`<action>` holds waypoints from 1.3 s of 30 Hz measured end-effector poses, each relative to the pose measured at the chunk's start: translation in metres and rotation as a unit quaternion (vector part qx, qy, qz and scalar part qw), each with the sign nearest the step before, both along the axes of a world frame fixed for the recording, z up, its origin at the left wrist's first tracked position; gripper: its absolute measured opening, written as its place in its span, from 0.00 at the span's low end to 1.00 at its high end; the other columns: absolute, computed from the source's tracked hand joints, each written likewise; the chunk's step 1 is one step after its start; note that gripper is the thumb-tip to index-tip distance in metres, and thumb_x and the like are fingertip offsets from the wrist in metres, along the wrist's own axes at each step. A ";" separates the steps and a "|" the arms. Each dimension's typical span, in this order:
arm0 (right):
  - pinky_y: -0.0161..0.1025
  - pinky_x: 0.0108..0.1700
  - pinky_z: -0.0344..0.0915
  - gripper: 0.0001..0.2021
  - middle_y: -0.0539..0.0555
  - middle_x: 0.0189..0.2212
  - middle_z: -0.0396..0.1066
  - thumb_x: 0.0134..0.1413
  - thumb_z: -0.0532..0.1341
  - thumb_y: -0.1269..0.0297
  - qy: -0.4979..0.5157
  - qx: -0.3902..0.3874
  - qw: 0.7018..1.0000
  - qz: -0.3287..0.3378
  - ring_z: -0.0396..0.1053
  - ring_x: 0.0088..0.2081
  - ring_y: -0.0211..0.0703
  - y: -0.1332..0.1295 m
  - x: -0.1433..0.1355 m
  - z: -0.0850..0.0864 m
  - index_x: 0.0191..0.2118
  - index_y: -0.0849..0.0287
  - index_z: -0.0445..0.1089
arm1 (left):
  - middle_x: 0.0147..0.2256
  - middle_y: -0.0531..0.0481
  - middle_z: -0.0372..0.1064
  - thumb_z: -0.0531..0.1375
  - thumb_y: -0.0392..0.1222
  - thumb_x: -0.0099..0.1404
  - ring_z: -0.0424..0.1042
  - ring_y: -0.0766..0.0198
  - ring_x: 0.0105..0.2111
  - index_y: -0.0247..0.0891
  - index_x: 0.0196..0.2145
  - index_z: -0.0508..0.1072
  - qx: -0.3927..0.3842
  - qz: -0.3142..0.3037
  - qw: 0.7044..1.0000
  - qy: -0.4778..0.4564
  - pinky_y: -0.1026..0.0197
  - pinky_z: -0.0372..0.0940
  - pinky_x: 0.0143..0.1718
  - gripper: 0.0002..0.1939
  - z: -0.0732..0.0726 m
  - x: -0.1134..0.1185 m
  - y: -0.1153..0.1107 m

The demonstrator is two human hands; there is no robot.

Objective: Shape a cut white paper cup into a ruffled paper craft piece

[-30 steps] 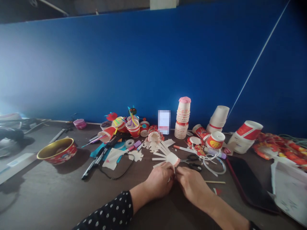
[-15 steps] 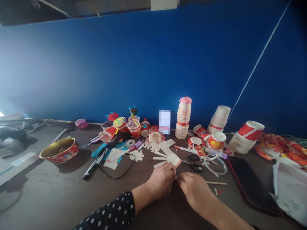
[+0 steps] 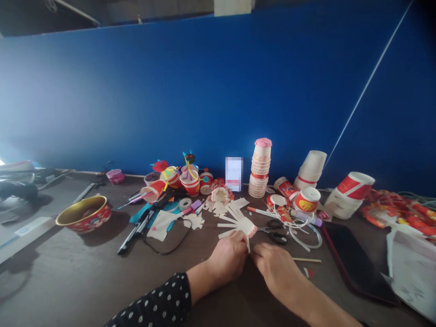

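My left hand [image 3: 229, 254] is closed on a white paper cup cut into strips [image 3: 240, 223], which fan out beyond my knuckles toward the back. A reddish patterned rim shows along the cup's right side. Close by on the right, my right hand [image 3: 274, 262] has its fingers pinched together, and the fingertips of both hands nearly meet at a narrow white strip [image 3: 249, 246]. What lies between the right fingertips is hidden. Scissors with black handles [image 3: 277, 237] rest just past my right hand. A thin wooden stick [image 3: 308, 260] lies to its right.
A tall stack of paper cups [image 3: 260, 170] stands against the blue wall. Decorated cups [image 3: 190, 184], pens and paper scraps [image 3: 163, 225] cover the back left. A gold-lined red bowl [image 3: 85, 215] sits farther left. On the right lie a dark phone [image 3: 357, 263] and more cups [image 3: 352, 193].
Almost nothing differs. Both hands keep their places and grip, with only a slight shift at the fingertips.
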State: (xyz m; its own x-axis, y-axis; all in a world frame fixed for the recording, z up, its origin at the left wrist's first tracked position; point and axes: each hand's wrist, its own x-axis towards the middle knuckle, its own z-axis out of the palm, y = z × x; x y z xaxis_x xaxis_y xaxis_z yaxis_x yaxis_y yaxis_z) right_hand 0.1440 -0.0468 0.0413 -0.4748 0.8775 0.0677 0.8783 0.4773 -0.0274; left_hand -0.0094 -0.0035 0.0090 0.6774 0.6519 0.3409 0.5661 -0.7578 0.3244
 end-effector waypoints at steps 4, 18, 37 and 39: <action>0.33 0.35 0.59 0.15 0.55 0.33 0.73 0.55 0.49 0.78 -0.001 -0.012 1.000 -0.005 0.69 0.35 0.41 0.001 -0.001 0.001 0.34 0.60 0.72 | 0.31 0.47 0.64 0.52 0.30 0.54 0.63 0.63 0.32 0.35 0.23 0.65 -0.008 0.002 1.000 -0.007 0.64 0.61 0.33 0.06 0.003 -0.001 -0.002; 0.36 0.36 0.58 0.14 0.54 0.33 0.72 0.57 0.49 0.78 -0.004 0.002 1.000 -0.002 0.68 0.35 0.42 0.004 0.000 -0.005 0.34 0.61 0.72 | 0.31 0.47 0.65 0.52 0.28 0.53 0.64 0.63 0.33 0.35 0.24 0.66 -0.024 -0.007 0.999 -0.025 0.64 0.62 0.35 0.06 0.003 -0.001 0.000; 0.42 0.35 0.56 0.11 0.57 0.30 0.70 0.51 0.54 0.81 -0.045 0.139 0.989 0.039 0.65 0.35 0.46 0.006 -0.005 -0.027 0.31 0.64 0.73 | 0.28 0.48 0.65 0.52 0.25 0.53 0.65 0.64 0.31 0.35 0.22 0.64 -0.036 0.009 0.997 -0.070 0.64 0.63 0.33 0.09 -0.004 0.000 0.006; 0.42 0.36 0.56 0.11 0.58 0.31 0.70 0.51 0.54 0.80 -0.046 0.131 0.990 0.034 0.64 0.36 0.46 0.006 -0.003 -0.026 0.33 0.64 0.73 | 0.29 0.49 0.65 0.53 0.26 0.54 0.64 0.63 0.31 0.35 0.22 0.65 -0.024 0.018 0.998 -0.061 0.63 0.62 0.34 0.08 -0.007 0.000 0.007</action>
